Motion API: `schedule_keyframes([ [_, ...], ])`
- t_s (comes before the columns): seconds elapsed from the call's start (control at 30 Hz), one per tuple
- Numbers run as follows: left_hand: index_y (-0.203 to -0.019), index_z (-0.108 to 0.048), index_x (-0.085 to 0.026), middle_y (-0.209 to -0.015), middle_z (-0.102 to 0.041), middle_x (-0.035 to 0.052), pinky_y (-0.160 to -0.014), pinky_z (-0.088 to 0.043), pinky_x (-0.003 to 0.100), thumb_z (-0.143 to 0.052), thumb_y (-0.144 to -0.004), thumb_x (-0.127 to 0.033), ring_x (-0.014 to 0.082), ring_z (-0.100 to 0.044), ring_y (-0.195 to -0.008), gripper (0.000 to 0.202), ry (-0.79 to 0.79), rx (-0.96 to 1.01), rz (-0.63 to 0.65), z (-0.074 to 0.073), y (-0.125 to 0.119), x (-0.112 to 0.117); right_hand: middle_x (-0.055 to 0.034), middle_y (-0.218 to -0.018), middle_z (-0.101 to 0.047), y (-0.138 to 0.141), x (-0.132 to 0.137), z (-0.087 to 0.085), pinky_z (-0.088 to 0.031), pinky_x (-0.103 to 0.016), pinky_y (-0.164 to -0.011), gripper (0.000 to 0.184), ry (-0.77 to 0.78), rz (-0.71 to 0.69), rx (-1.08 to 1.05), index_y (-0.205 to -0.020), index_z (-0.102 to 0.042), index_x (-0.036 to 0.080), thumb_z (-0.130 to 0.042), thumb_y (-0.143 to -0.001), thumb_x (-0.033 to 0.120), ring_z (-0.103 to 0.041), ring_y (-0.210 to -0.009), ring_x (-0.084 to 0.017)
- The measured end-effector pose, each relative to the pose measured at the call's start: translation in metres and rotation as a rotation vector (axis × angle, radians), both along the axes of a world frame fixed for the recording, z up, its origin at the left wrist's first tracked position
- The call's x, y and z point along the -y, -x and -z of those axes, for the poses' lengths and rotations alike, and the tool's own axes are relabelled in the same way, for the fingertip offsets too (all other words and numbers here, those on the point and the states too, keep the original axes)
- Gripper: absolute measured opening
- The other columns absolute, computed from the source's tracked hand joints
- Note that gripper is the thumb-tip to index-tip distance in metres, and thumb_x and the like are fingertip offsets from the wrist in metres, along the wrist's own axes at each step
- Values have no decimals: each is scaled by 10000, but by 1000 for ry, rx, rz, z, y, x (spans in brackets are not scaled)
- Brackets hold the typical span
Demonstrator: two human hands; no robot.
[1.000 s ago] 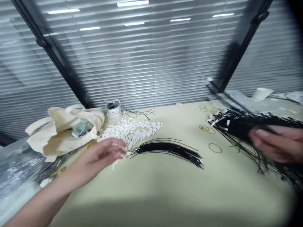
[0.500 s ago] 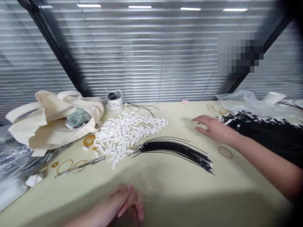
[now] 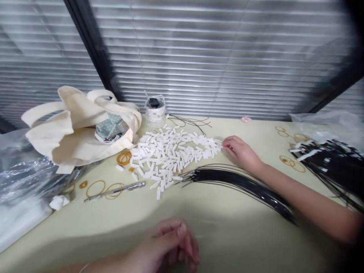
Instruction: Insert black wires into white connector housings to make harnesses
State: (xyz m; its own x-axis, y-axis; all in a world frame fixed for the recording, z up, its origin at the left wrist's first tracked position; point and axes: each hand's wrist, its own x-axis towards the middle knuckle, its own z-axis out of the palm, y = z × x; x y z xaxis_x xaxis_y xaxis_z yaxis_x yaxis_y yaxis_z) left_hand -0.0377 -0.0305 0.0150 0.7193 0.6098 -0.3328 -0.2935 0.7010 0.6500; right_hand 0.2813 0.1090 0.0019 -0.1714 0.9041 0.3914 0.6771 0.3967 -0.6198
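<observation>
At the right end of a pile of small white strip-like pieces [image 3: 167,151], my right hand [image 3: 241,152] has its thumb and fingertips drawn together against the edge pieces. Whether a piece is between them is too small to tell. My left hand [image 3: 176,244] is above the near part of the table, fingers curled and thumb pressed to them; anything inside is hidden. Between the hands lies a bundle of thin black wires [image 3: 239,182], its left end beside the white pieces and its right end near my right forearm.
A cream cloth bag [image 3: 76,148] stands at left behind a pen [image 3: 129,187] and rubber bands [image 3: 96,187]. A plastic-wrapped roll [image 3: 155,112] sits at the back. At right are more black wires with white ends [image 3: 338,161] and clear plastic [image 3: 327,125].
My right hand has moved left from beside the right-hand wires to the edge of the white pieces, its fingers closing. My left hand has curled tighter. The view has shifted right and down.
</observation>
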Motion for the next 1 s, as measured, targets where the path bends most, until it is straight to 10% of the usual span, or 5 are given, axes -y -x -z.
schedule_keyframes([
  [0.2,-1107,-505,-180,-996,-541,49,-645,-475,281,-594,-851,-356,116,-601,-693,323,-209,-140,-124,4,-2,-5,-40,-839,-598,111,90,-5,-507,-254,-642,204,280,-187,-338,-990,-456,173,-327,-974,330,-606,-725,-114],
  [0.33,-1025,-579,-123,-948,-588,72,-693,-494,265,-491,-914,-330,119,-609,-755,251,-78,-82,-135,8,-3,-6,-36,-906,-563,139,119,-6,-516,-237,-689,204,393,-338,-348,-873,-504,174,-415,-946,343,-598,-782,-101],
  [0.5,-870,-608,-96,-760,-634,40,-644,-490,219,-595,-862,-284,92,-615,-651,188,-24,-167,-61,4,-2,-7,-47,-1118,-512,121,113,-18,-500,-244,-805,136,354,-384,-131,-938,-578,215,-501,-900,321,-553,-989,-123],
  [0.73,-856,-524,-122,-762,-668,65,-608,-518,263,-601,-840,-378,144,-659,-668,267,-2,-188,-19,-1,-5,-6,-157,-1241,-444,47,72,-1,-329,-533,-999,417,117,-78,295,-1209,-493,148,-533,-862,375,-393,-1188,-310],
  [1.0,-888,-479,-146,-754,-663,48,-633,-495,262,-568,-868,-311,132,-646,-658,189,65,-118,-35,2,-3,-8,-103,-1113,-531,50,130,16,-426,-419,-917,265,14,-154,481,-1134,-550,186,-491,-893,278,-483,-1061,-243],
])
